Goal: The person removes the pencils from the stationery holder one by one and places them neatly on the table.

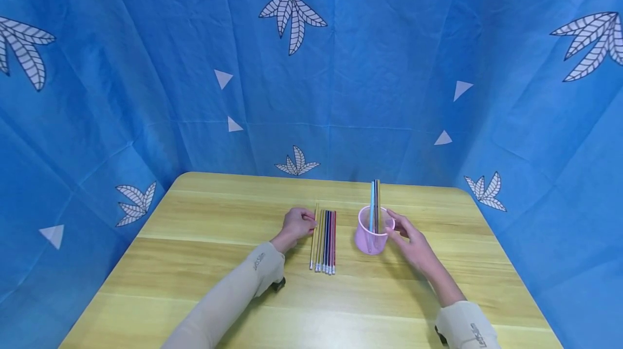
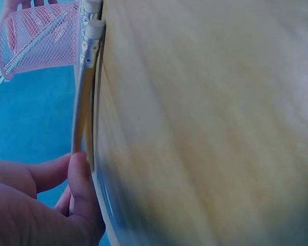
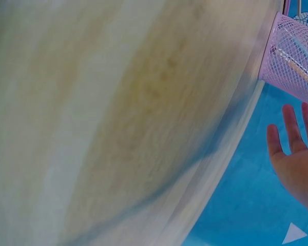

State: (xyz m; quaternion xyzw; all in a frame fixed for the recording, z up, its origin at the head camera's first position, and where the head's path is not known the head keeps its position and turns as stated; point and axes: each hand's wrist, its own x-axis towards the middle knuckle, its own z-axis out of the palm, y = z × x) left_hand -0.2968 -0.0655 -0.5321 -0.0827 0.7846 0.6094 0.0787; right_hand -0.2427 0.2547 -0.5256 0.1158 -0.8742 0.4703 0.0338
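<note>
My left hand (image 1: 298, 223) pinches a yellow pencil (image 1: 312, 254) between thumb and fingers, at the left end of a row of pencils (image 1: 327, 241). White erasers tip their near ends. In the left wrist view, the pencil (image 2: 83, 113) runs up from the fingertips to its eraser. A pink mesh pencil cup (image 1: 369, 243) stands upright to the right of the row. Several pencils (image 1: 375, 197), light blue, dark and yellowish, lean in it. By the cup's right side is my right hand (image 1: 413, 246), its fingers fairly straight; contact with the rim is hard to tell.
Both hands are over a light wood table (image 1: 209, 273) with rounded far corners. A blue curtain (image 1: 370, 78) with leaf and triangle prints hangs behind it and along both sides.
</note>
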